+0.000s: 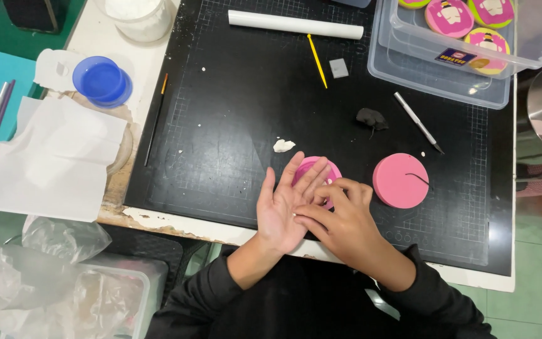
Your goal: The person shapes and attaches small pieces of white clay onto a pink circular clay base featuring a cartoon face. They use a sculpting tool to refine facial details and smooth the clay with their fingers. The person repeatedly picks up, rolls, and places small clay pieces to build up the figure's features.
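Left hand: left hand (281, 210) lies palm up with fingers spread, pointing up and slightly right over the cutting mat; it grips nothing.
Right hand: right hand (340, 220) is curled, its fingertips pressed onto the left palm; whether a tiny bit of material sits under them, I cannot tell.
Under the fingers: pink disc (312, 167) lies flat on the mat, mostly hidden by the left fingers and the right fingertips; being round, it shows no long axis.
Second disc: larger pink disc (399, 181) lies flat just to the right, apart from both hands, with a thin dark strand (419, 178) curving across its right side.
White bit: small white lump (283, 145) sits on the mat just beyond the left fingertips, not touching them.
Black bit: black lump (371, 118) rests farther up, well apart from the hands.
Tools: craft knife (418, 122) lies diagonally, tip toward lower right; yellow modelling tool (317, 61) slants down to the right; white rolling pin (295, 24) lies almost crosswise at the far edge; thin brush (156, 119) runs nearly lengthwise along the mat's left edge.
Surface: black cutting mat (233, 113) covers the table.
Far right: clear plastic boxes (446, 81) hold round decorated pieces.
Left side: blue lid (101, 80) and white paper sheet (51, 160) lie off the mat.
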